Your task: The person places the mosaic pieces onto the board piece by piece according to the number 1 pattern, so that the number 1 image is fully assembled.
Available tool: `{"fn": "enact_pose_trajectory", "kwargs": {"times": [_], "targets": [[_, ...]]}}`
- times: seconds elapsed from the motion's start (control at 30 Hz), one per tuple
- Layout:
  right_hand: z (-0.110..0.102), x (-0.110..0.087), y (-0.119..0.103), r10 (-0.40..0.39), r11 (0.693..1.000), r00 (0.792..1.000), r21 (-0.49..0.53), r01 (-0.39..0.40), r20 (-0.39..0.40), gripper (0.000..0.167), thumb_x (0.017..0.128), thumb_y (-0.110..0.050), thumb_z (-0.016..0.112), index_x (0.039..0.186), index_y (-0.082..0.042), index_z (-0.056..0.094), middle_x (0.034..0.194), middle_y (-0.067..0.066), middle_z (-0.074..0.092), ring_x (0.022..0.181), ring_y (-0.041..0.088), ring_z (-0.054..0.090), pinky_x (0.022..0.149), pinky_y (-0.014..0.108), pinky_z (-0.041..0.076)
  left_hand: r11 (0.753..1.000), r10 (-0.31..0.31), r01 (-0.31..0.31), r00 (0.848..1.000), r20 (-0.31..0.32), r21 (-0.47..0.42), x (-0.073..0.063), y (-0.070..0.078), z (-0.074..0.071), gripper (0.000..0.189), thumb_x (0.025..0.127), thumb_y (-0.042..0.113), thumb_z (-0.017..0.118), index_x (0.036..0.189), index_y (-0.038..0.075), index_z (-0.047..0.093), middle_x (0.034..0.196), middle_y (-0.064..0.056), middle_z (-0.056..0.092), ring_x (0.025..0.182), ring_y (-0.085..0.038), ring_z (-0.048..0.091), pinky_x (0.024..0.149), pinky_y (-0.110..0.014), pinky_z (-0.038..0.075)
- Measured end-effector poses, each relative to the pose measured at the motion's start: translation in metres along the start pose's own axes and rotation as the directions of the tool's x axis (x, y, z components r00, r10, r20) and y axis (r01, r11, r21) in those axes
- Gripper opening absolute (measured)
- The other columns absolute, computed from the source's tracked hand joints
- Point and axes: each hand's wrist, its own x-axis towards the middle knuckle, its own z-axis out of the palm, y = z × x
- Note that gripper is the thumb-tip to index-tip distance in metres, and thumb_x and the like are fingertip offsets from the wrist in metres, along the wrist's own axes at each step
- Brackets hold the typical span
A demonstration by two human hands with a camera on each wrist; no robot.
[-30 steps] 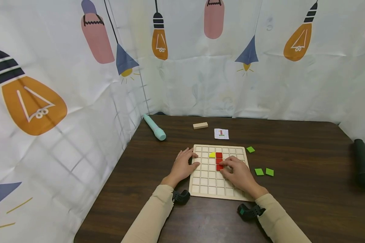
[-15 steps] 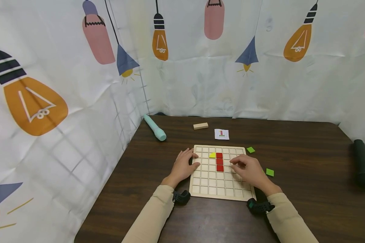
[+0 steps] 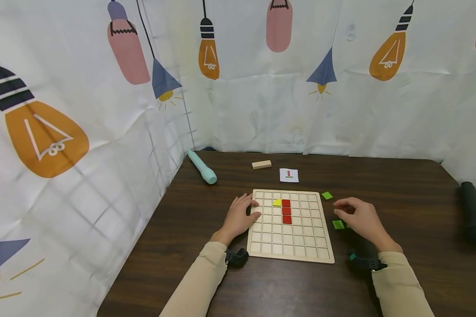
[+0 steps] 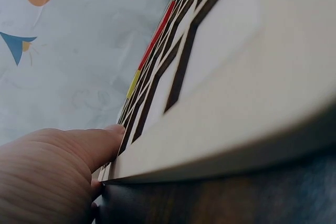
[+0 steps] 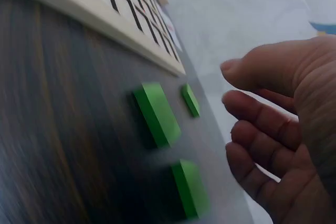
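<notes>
A pale wooden grid board [image 3: 289, 242] lies flat on the dark table. It bears a yellow piece [image 3: 277, 203] with a cut corner, beside a column of red squares [image 3: 286, 211]. My left hand [image 3: 238, 219] rests on the board's left edge, fingers relaxed; the left wrist view shows the thumb [image 4: 100, 142] lying over the rim. To the right of the board, my right hand [image 3: 361, 220] hovers with loosely bent fingers and nothing between them. Just below it are two green tiles, one [image 3: 338, 225] in plain sight, the other [image 5: 190, 188] mostly hidden in the head view.
A third green tile [image 3: 327, 195] lies by the board's upper right corner. Behind the board are a small printed pattern card [image 3: 288, 175] and a wooden block [image 3: 261, 164]. A mint-coloured flashlight-shaped object [image 3: 202, 167] lies back left; a dark cylinder [image 3: 475, 214] lies far right.
My right hand has left the red squares and moved right, off the board to above the green tiles. My left hand has stayed on the board's edge.
</notes>
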Motion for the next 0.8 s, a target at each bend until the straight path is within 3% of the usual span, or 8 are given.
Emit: {"fn": "enact_pose_trajectory", "kwargs": {"times": [0.27, 0.6, 0.8], "targets": [[-0.011, -0.008, 0.015, 0.042, 0.998, 0.997, -0.043, -0.039, 0.070, 0.038, 0.092, -0.031, 0.070, 0.120, -0.006, 0.067, 0.118, 0.018, 0.063, 0.098, 0.034, 0.062, 0.073, 0.046, 0.056, 1.000, -0.003, 0.003, 1.000, -0.001, 0.008, 0.000, 0.001, 0.000, 0.027, 0.094, 0.027, 0.067, 0.117, 0.013, 0.065, 0.151, -0.011, 0.041, 0.145, -0.026, 0.028, 0.123, -0.042, 0.010], [-0.022, -0.020, 0.029, 0.061, 0.996, 0.988, -0.066, -0.052, 0.141, 0.045, 0.087, -0.036, 0.075, 0.121, -0.008, 0.066, 0.116, 0.015, 0.062, 0.097, 0.030, 0.060, 0.077, 0.047, 0.055, 1.000, -0.003, 0.003, 1.000, -0.001, 0.010, 0.000, 0.000, 0.000, 0.027, 0.094, 0.027, 0.067, 0.118, 0.013, 0.065, 0.152, -0.011, 0.041, 0.145, -0.026, 0.029, 0.123, -0.042, 0.010], [-0.025, -0.018, 0.027, 0.034, 0.999, 0.983, -0.042, -0.027, 0.179, 0.042, 0.085, -0.028, 0.077, 0.121, -0.009, 0.066, 0.115, 0.013, 0.064, 0.097, 0.027, 0.061, 0.076, 0.042, 0.055, 1.000, 0.000, 0.000, 1.000, -0.004, 0.015, 0.000, -0.001, 0.000, 0.027, 0.094, 0.027, 0.067, 0.118, 0.013, 0.065, 0.152, -0.012, 0.041, 0.145, -0.026, 0.029, 0.123, -0.042, 0.010]]}}
